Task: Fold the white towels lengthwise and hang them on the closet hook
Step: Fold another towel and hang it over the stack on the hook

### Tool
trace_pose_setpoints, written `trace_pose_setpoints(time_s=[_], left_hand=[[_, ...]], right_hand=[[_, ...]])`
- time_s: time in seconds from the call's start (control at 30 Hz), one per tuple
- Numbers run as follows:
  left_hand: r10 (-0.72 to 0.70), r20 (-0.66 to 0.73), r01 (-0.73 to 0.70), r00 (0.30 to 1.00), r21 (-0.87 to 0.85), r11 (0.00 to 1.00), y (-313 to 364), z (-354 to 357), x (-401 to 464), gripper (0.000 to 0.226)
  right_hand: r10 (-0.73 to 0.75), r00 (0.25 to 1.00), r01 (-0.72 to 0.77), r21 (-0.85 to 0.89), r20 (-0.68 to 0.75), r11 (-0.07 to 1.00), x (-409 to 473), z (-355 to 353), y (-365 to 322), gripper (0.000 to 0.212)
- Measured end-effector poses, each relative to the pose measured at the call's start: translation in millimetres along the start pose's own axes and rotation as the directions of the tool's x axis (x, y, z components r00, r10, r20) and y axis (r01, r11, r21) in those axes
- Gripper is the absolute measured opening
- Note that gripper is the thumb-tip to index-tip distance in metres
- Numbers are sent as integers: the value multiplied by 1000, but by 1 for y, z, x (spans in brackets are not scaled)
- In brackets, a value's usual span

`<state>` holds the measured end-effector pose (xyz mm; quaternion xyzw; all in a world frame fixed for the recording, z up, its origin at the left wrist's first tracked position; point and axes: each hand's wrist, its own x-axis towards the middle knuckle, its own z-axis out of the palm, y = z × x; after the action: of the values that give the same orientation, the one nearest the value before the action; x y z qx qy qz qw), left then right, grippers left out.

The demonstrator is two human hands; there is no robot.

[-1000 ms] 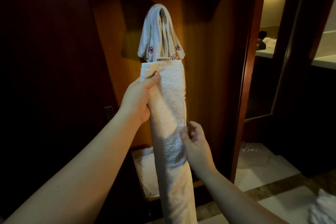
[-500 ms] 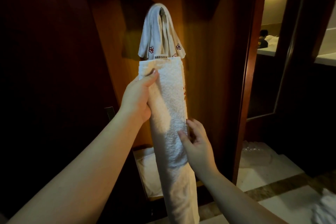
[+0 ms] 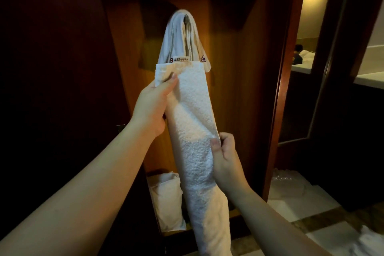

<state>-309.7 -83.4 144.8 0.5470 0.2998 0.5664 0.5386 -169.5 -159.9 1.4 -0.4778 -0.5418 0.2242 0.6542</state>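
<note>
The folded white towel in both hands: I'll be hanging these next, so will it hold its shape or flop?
The folded white towel is probably floppy: below the right hand it droops. Its looped terry likely resists slipping from the left hand.

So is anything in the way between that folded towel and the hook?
Yes. The hook already carries a hanging towel draped over it, right above the folded towel that the left hand and right hand hold. Otherwise nothing visible.
</note>
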Motion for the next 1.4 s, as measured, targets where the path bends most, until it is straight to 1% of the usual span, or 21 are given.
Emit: trace_pose_setpoints(time_s=[0.1, 0.2, 0.23, 0.3, 0.33, 0.37, 0.4, 0.47, 0.5, 0.53, 0.6, 0.67, 0.8, 0.9, 0.97, 1.03, 1.07, 1.2, 1.27, 1.33, 1.4], left_hand=[[110, -38, -107, 993, 72, 992, -1, 0, 1, 8], [274, -107, -253, 956, 177, 951, -4, 0, 1, 18], [291, -128, -264, 948, 191, 945, -5, -1, 2, 20], [280, -178, -239, 943, 217, 946, -6, -1, 6, 24], [265, -200, -218, 943, 229, 949, -5, -1, 9, 27], [250, -216, -197, 944, 239, 951, -5, -2, 13, 30], [238, -231, -177, 944, 254, 951, -5, -2, 16, 32], [215, -259, -137, 942, 288, 948, -7, -1, 25, 27], [202, -274, -116, 940, 299, 947, -9, 0, 29, 24], [184, -285, -93, 941, 304, 948, -12, 0, 35, 21], [132, -291, -38, 948, 309, 950, -18, 0, 47, 14], [69, -281, 28, 957, 328, 944, -25, -2, 57, 8], [-64, -266, 157, 962, 348, 924, -33, -1, 70, 35], [-296, -276, 369, 915, 270, 889, -29, 1, 76, 41], [-484, -152, 502, 862, 127, 855, -30, -5, 72, 48], [-577, 90, 583, 812, -51, 811, -44, -16, 59, 66], [-599, 169, 616, 783, -74, 784, -56, -21, 51, 75], [-627, 341, 615, 700, 158, 773, -104, -25, 10, 86], [-611, 367, 592, 701, 178, 786, -115, -23, -5, 94], [-569, 370, 556, 735, 152, 817, -122, -24, -13, 83], [-565, 391, 565, 726, 128, 815, -123, -28, -15, 64]], right_hand=[[-45, 998, 44, -20, -52, 999, 4, -6, -1, 4], [-101, 988, 99, -28, -113, 995, 11, -14, -4, 21], [-61, 995, 60, -7, -76, 998, 14, -18, -7, 35], [119, 986, -121, 10, 114, 993, 23, -25, -9, 84], [233, 941, -244, 13, 246, 970, 26, -30, -10, 104], [336, 860, -375, 29, 384, 927, 28, -34, -11, 110], [398, 764, -476, 26, 508, 879, 29, -38, -8, 102], [435, 608, -559, -31, 664, 829, 27, -45, -2, 65], [449, 567, -561, -76, 691, 824, 26, -46, 0, 52], [463, 546, -555, -113, 698, 824, 24, -46, 2, 48], [491, 564, -539, -155, 663, 828, 22, -44, 3, 50], [492, 600, -555, -115, 631, 824, 20, -42, 4, 49], [478, 617, -653, 67, 625, 754, 12, -42, 8, 45], [464, 637, -683, 172, 615, 710, 10, -38, 12, 35], [452, 663, -695, 267, 597, 668, 11, -37, 11, 33], [424, 709, -677, 377, 563, 632, 17, -39, 6, 39], [413, 733, -658, 409, 540, 633, 22, -41, 3, 43], [437, 812, -576, 410, 387, 707, 46, -46, -5, 54], [465, 818, -571, 387, 338, 724, 55, -47, -3, 55], [482, 818, -572, 367, 314, 734, 59, -48, -1, 53], [479, 819, -570, 356, 317, 740, 61, -49, -2, 51]])
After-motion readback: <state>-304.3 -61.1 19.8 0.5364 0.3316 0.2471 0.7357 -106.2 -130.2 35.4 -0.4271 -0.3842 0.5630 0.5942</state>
